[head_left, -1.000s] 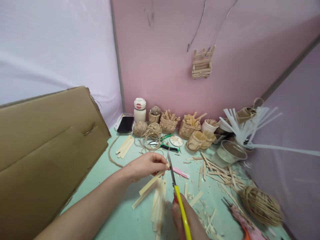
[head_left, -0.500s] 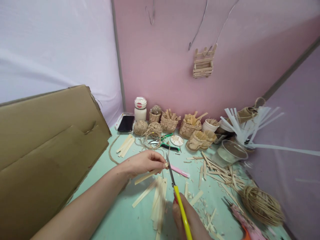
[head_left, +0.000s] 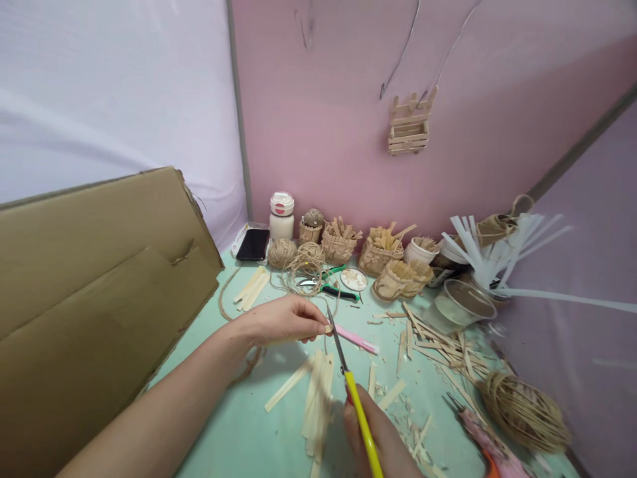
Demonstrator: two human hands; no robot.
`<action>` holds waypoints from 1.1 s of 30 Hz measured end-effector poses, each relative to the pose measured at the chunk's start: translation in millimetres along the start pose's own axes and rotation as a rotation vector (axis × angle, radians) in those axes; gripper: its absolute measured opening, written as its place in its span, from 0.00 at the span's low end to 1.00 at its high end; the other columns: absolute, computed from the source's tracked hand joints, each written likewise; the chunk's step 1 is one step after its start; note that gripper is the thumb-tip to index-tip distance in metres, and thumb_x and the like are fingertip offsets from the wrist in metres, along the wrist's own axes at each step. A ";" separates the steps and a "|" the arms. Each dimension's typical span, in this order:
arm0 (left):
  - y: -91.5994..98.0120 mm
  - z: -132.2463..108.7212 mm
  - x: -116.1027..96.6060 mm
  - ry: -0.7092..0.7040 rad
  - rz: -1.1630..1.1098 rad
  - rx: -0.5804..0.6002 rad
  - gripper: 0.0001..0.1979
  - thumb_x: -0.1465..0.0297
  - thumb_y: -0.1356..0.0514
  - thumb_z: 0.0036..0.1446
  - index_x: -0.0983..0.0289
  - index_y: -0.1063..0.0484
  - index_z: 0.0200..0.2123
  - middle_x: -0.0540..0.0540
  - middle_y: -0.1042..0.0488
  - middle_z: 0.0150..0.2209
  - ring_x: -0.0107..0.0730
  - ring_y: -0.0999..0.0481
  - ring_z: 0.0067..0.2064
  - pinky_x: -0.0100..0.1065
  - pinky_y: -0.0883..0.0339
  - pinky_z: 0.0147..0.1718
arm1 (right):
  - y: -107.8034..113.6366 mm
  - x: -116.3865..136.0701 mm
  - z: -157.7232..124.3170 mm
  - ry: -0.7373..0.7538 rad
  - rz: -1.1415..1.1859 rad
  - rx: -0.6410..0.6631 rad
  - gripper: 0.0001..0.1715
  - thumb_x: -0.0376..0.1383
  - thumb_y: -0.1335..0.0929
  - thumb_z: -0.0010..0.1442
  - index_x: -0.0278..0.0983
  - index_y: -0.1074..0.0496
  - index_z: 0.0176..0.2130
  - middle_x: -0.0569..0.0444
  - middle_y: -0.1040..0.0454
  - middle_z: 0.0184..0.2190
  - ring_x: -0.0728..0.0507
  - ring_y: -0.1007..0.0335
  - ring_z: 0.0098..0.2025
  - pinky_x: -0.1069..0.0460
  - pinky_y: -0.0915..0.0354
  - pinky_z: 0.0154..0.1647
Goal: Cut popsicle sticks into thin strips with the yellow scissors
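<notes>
My left hand (head_left: 293, 320) pinches a thin pale wooden strip (head_left: 328, 328), whose end pokes out past the fingertips; most of it is hidden by the hand. Yellow-handled scissors (head_left: 359, 411) are gripped in my right hand (head_left: 378, 428), their blades pointing up and away from me. The blades look nearly closed and lie right at the strip's end. Below the hands, several flat wooden strips (head_left: 318, 405) are spread on the green table. A pink pen-shaped tool (head_left: 355, 337) rests just behind the blades.
Left stands a large cardboard sheet (head_left: 99, 299). Green-handled pruning shears (head_left: 341, 292) and twine (head_left: 306, 262) lie farther back, before small baskets (head_left: 381, 251) of wood pieces. To the right are loose sticks (head_left: 442, 345), a plastic cup (head_left: 460, 309), a twine coil (head_left: 525, 411) and a pink glue gun (head_left: 490, 435).
My left hand has turned slightly, so the long part of the strip that showed below it is now mostly out of sight. The scissors stay at the strip's end, barely shifted.
</notes>
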State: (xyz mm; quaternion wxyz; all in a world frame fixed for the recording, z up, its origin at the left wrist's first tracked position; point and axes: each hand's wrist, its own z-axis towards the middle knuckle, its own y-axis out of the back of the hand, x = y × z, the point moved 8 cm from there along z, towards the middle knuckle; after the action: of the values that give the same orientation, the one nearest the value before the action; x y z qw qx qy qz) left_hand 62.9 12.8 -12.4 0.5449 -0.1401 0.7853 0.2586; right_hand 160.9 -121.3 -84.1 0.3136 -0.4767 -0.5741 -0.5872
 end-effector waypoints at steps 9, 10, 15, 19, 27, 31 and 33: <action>3.4 -3.0 -0.9 -0.016 0.087 0.011 0.15 0.59 0.40 0.50 0.64 0.22 0.34 0.50 0.30 0.25 0.26 0.35 0.28 0.26 0.41 0.29 | -2.6 -15.4 0.7 -0.059 -0.008 0.037 0.28 0.60 0.41 0.56 0.39 0.41 0.27 0.63 0.47 0.18 0.50 0.51 0.21 0.55 0.51 0.23; 3.9 -3.2 -0.5 -0.017 0.090 0.011 0.15 0.59 0.40 0.50 0.64 0.22 0.34 0.50 0.30 0.25 0.26 0.35 0.28 0.26 0.41 0.29 | -4.4 -16.9 0.3 -0.068 -0.014 0.059 0.28 0.60 0.42 0.57 0.39 0.41 0.28 0.63 0.46 0.17 0.50 0.51 0.20 0.55 0.51 0.22; 5.9 -4.1 0.3 -0.032 0.113 0.027 0.14 0.60 0.40 0.50 0.64 0.23 0.32 0.50 0.30 0.24 0.26 0.35 0.28 0.27 0.41 0.28 | -4.5 -16.5 -0.3 -0.066 0.012 0.089 0.28 0.60 0.40 0.56 0.39 0.39 0.27 0.61 0.42 0.17 0.50 0.48 0.19 0.56 0.50 0.20; 10.2 -3.9 3.2 -0.032 0.144 0.036 0.11 0.62 0.40 0.50 0.64 0.25 0.31 0.49 0.30 0.24 0.26 0.33 0.28 0.27 0.41 0.28 | -3.6 -16.1 -1.2 -0.084 0.010 0.110 0.28 0.60 0.39 0.56 0.39 0.37 0.27 0.60 0.40 0.18 0.49 0.45 0.22 0.56 0.47 0.22; 16.1 -4.6 8.5 0.010 0.103 0.022 0.13 0.64 0.37 0.47 0.63 0.33 0.35 0.47 0.28 0.24 0.27 0.30 0.28 0.28 0.39 0.28 | -7.5 -15.7 -4.6 -0.123 -0.050 0.163 0.26 0.58 0.39 0.57 0.39 0.38 0.27 0.59 0.38 0.20 0.49 0.42 0.24 0.57 0.45 0.23; 15.3 -5.7 9.4 0.018 0.099 0.030 0.13 0.64 0.37 0.47 0.62 0.34 0.36 0.47 0.28 0.24 0.27 0.30 0.28 0.29 0.39 0.27 | -6.2 -11.4 -4.5 -0.123 -0.044 0.162 0.25 0.58 0.39 0.57 0.39 0.39 0.28 0.60 0.40 0.20 0.49 0.44 0.24 0.56 0.47 0.22; 15.7 -6.4 9.5 0.014 0.105 0.036 0.14 0.65 0.37 0.47 0.62 0.35 0.36 0.47 0.28 0.24 0.27 0.30 0.28 0.28 0.39 0.28 | -6.2 -10.3 -3.9 -0.132 -0.047 0.183 0.24 0.56 0.38 0.56 0.39 0.39 0.28 0.60 0.39 0.20 0.49 0.43 0.24 0.56 0.46 0.22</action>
State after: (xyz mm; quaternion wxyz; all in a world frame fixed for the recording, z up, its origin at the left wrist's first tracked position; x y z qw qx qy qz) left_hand 46.5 22.9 -15.5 0.5272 -0.0908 0.8000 0.2718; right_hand 158.0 -126.1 -95.5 0.3034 -0.4700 -0.6557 -0.5070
